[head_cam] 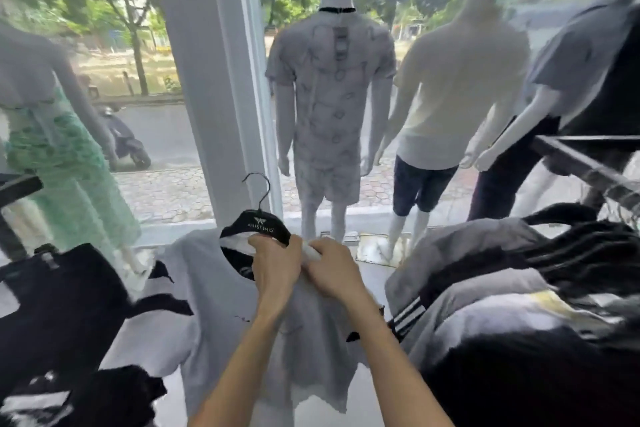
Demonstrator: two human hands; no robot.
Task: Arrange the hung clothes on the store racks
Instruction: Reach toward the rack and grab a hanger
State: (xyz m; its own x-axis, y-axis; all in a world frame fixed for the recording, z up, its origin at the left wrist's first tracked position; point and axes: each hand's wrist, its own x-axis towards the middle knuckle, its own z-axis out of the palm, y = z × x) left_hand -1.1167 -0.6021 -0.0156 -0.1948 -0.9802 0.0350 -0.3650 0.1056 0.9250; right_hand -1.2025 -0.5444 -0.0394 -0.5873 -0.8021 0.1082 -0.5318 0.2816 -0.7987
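Dark garments (pixel 59 291): at our far left hangs a crowd of black clothes, and we keep clear of them.
Green-dressed mannequin (pixel 65 149): it stands behind those garments at the shop window (pixel 145 62), facing the street.
Grey T-shirt (pixel 214 305): the piece we are arranging, held up off any rail at centre, draped on a black hanger (pixel 254 224) whose hook (pixel 258 191) points up free.
Left hand (pixel 275 265): our fingers are curled round the hanger's right arm and the shirt's shoulder beside the collar.
Right hand (pixel 334 270): touching the left, it pinches a fold of the shirt's shoulder fabric, fingers bent tight.
Step, as we judge it: seating the shoulder on the hanger before rehanging.
Risk: if we tug the fabric unevenly, the shoulder could slide off the hanger arm, or the neck could stretch; with nothing under the hook, a slackened grip would drop the shirt.
Window mannequins (pixel 329 80): three more stand beyond our hands.
Rack at right (pixel 585 163): its dark rail carries packed grey and black clothes (pixel 519 288); forcing the hook in there could knock a neighbour loose.
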